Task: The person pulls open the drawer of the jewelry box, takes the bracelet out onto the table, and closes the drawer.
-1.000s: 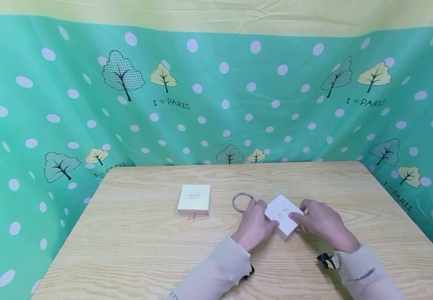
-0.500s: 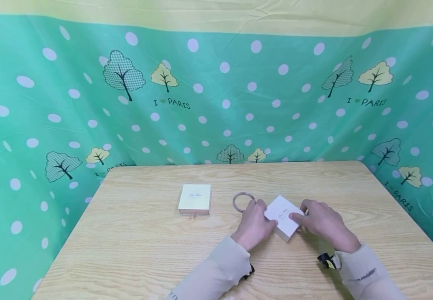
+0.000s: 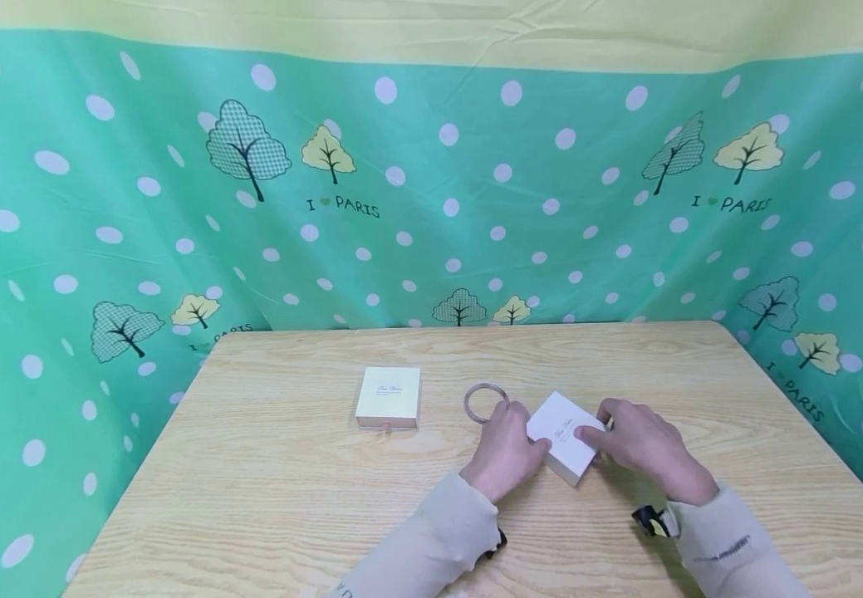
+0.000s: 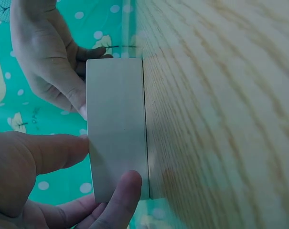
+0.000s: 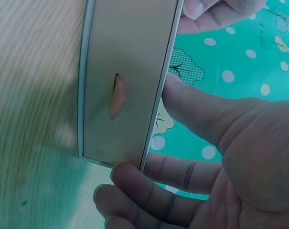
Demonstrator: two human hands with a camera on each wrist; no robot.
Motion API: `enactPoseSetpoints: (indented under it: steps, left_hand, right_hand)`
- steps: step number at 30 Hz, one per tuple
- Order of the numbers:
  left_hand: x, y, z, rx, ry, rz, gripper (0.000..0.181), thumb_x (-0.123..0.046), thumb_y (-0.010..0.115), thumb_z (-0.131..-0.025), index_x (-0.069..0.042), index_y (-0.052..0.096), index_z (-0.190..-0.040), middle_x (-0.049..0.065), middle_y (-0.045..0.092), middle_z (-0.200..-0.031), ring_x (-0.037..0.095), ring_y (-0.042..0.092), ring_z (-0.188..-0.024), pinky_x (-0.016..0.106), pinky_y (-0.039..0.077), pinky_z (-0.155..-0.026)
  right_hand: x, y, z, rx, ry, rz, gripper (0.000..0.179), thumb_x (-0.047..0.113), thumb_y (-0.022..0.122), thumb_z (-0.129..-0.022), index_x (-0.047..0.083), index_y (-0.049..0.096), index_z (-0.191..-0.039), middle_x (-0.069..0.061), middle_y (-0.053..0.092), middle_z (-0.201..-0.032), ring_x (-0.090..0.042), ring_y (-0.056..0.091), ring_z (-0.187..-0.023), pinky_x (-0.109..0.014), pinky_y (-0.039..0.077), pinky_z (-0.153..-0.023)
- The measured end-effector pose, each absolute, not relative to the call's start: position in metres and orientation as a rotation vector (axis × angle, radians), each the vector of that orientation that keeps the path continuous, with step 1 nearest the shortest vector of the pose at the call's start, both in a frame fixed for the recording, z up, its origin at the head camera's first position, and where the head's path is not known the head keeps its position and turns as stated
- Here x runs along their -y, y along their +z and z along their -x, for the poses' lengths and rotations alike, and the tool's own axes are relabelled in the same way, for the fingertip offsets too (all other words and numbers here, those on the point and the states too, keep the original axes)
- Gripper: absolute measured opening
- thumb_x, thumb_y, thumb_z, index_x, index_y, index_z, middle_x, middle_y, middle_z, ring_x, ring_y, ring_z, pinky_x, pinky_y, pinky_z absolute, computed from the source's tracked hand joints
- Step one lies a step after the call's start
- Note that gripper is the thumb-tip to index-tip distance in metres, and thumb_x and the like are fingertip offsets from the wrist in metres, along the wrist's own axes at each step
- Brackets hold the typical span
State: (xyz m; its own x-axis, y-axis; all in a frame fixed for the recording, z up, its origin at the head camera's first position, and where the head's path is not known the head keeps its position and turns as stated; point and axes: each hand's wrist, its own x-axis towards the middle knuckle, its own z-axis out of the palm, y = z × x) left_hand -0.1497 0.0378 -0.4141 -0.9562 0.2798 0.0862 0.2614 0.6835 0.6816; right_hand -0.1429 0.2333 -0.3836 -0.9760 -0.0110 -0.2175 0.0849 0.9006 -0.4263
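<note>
A small white gift box with fine script on its lid sits turned cornerwise on the table, between both hands. My left hand grips its left side, thumb on the lid edge; in the left wrist view, a fingertip presses the box's plain side wall. With its thumb on the lid, my right hand grips the right corner. The right wrist view shows the drawer front with a pinkish ribbon tab, fingers curled at its end. A thin greyish ring lies beside my left knuckles.
A second white box, with the same kind of script and a pink front with a small tab, stands to the left on the wooden table. A green dotted curtain hangs behind and along the sides.
The gift box has turned slightly and shifted a little nearer to me between the hands. Both hands keep their grip and hardly move. The ring and the second box stay in place.
</note>
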Motion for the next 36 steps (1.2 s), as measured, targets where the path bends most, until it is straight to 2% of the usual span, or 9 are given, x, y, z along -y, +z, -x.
enactPoseSetpoints:
  steps: [7, 17, 22, 31, 36]
  left_hand:
    - [-0.035, -0.414, 0.148, -2.853, 1.170, -0.484, 0.022, -0.019, 0.074, -0.079, -0.002, 0.061, -0.083, 0.001, 0.049, -0.083, 0.012, 0.046, -0.076, 0.022, 0.044, -0.063]
    - [-0.033, -0.413, 0.144, -2.857, 1.157, -0.479, 0.031, -0.020, 0.074, -0.081, 0.005, 0.064, -0.098, 0.007, 0.056, -0.093, 0.016, 0.054, -0.086, 0.026, 0.050, -0.073]
    - [-0.032, -0.414, 0.143, -2.875, 1.147, -0.492, 0.033, -0.020, 0.074, -0.081, 0.005, 0.064, -0.100, 0.009, 0.058, -0.095, 0.018, 0.056, -0.089, 0.028, 0.051, -0.076]
    - [-0.029, -0.415, 0.141, -2.844, 1.185, -0.451, 0.023, -0.019, 0.075, -0.079, -0.001, 0.065, -0.089, 0.003, 0.054, -0.085, 0.015, 0.051, -0.078, 0.025, 0.046, -0.065]
    - [-0.026, -0.415, 0.142, -2.835, 1.208, -0.470, 0.019, -0.019, 0.075, -0.079, -0.003, 0.066, -0.083, 0.001, 0.054, -0.082, 0.011, 0.047, -0.076, 0.022, 0.042, -0.063]
  right_hand:
    - [-0.232, -0.383, 0.142, -2.857, -0.632, -0.046, 0.039, 0.045, 0.067, -0.086, 0.007, 0.062, -0.091, -0.003, 0.053, -0.063, -0.017, 0.047, -0.055, -0.028, 0.035, -0.046]
    - [-0.232, -0.383, 0.140, -2.869, -0.616, -0.021, 0.041, 0.047, 0.067, -0.085, 0.007, 0.062, -0.091, -0.003, 0.054, -0.069, -0.018, 0.048, -0.059, -0.030, 0.038, -0.048]
    - [-0.232, -0.383, 0.140, -2.865, -0.612, -0.022, 0.042, 0.048, 0.066, -0.086, 0.006, 0.062, -0.091, -0.003, 0.054, -0.069, -0.018, 0.048, -0.060, -0.030, 0.038, -0.048]
    - [-0.229, -0.381, 0.139, -2.855, -0.611, -0.015, 0.044, 0.049, 0.067, -0.085, 0.006, 0.061, -0.094, -0.004, 0.054, -0.071, -0.019, 0.048, -0.062, -0.030, 0.037, -0.049]
    - [-0.229, -0.382, 0.138, -2.863, -0.610, -0.001, 0.046, 0.051, 0.066, -0.084, 0.007, 0.061, -0.093, -0.003, 0.054, -0.072, -0.019, 0.047, -0.062, -0.030, 0.036, -0.049]
